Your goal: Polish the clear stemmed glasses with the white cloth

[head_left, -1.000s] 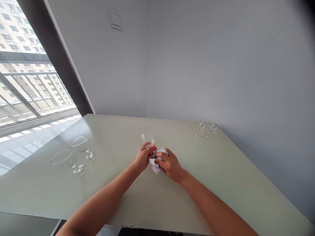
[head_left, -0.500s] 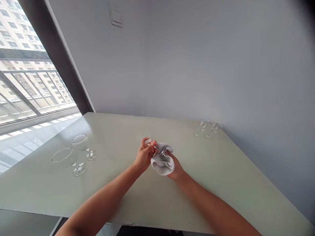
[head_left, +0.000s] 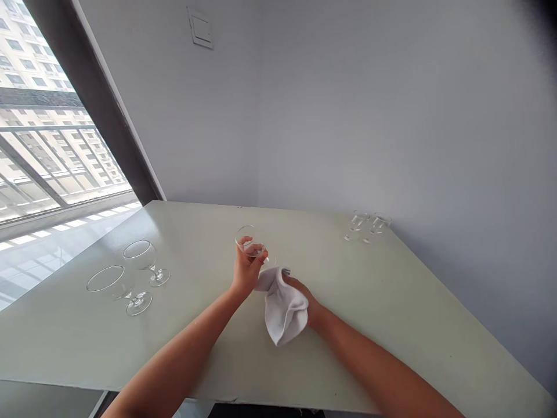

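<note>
My left hand (head_left: 248, 264) is closed around the lower bowl of a clear stemmed glass (head_left: 249, 237), whose round rim tilts up and to the left. Its foot points right, toward the cloth. A pale grey cloth (head_left: 285, 310) hangs in folds from my right hand (head_left: 307, 296), which is closed on it just below and right of the glass. Most of the right fingers are hidden behind the cloth. I cannot tell whether cloth and glass touch.
Two stemmed glasses stand at the left, one farther back (head_left: 140, 255) and one nearer (head_left: 111, 281). More glasses (head_left: 365, 223) stand at the far right corner by the wall. The pale table (head_left: 209, 348) ends at a near edge. A window (head_left: 52, 139) is on the left.
My left hand has moved slightly left with the glass, whose bowl now shows. The cloth has come off the glass and hangs lower from my right hand.
</note>
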### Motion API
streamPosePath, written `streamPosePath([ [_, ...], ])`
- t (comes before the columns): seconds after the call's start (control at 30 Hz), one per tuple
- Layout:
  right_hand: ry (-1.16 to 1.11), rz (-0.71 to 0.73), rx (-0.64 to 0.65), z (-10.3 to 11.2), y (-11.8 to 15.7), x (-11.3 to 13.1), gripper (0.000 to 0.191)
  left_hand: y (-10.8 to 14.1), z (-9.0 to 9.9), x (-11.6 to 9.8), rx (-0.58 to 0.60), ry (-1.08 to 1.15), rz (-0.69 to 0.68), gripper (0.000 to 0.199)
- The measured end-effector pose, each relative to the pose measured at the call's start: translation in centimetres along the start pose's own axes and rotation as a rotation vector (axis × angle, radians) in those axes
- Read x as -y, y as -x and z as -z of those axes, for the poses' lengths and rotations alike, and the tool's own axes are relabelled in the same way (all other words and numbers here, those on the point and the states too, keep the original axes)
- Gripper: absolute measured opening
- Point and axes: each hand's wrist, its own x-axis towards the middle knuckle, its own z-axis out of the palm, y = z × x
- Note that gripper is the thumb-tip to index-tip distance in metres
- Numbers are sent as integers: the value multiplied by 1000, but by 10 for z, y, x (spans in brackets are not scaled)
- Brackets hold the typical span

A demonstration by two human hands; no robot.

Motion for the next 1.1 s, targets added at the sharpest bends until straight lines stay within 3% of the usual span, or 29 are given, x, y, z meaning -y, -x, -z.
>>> streamPosePath([
  [0.1,217,5,211,7,5,5,32,-4,6,-2,-44,-22,-28,43],
  [0.17,467,99,226,12,4,7,24,-5,7,-5,-49,-41,-35,43],
  [0.27,605,235,83,20,-1,9,16,-3,7,-6,-26,-68,-38,43],
  [0.47,350,341,-179,27,-13,21,29,3,-1,-2,2,-123,-47,42],
  [0.53,400,316,-154,25,-16,26,23,8,-5,1,56,-151,-49,42],
  [0.67,597,191,18,18,-23,24,10,18,-11,8,177,-219,-21,42],
  [0.83,637,125,6,21,-37,6,10,18,-14,20,177,-438,-86,57],
  [0.93,648,-6,-120,39,-54,-6,15,17,-15,34,179,-651,-81,73],
  [1.1,724,-193,-326,100,-86,-28,17,21,-16,59,459,-947,-71,46],
])
